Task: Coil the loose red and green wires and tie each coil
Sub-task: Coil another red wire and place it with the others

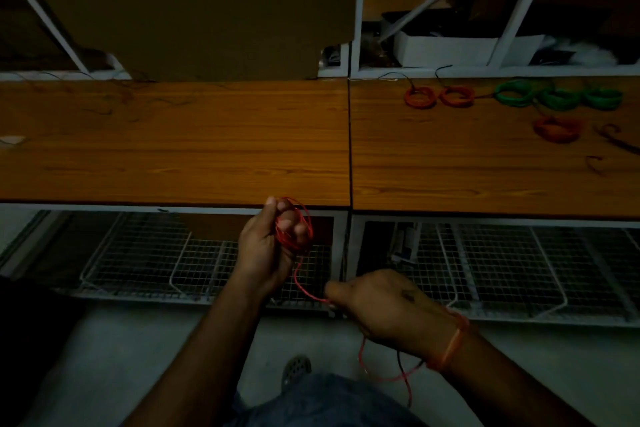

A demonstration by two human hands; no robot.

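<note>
Red wire [298, 276] ran from loops wound round the left hand's [268, 246] curled fingers down to the right hand [377, 305], which pinched it; the loose tail hung below that wrist. Both hands were in front of the bench's [207, 142] near edge, above wire baskets [145, 260] and a pale floor [138, 357]. Two wooden tops met at a dark seam. Far right lay three red coils [419, 97] and three green coils [557, 98]. White shelving [512, 10] and a brown board [207, 3] stood behind. No writing was legible in the dimness.
</note>
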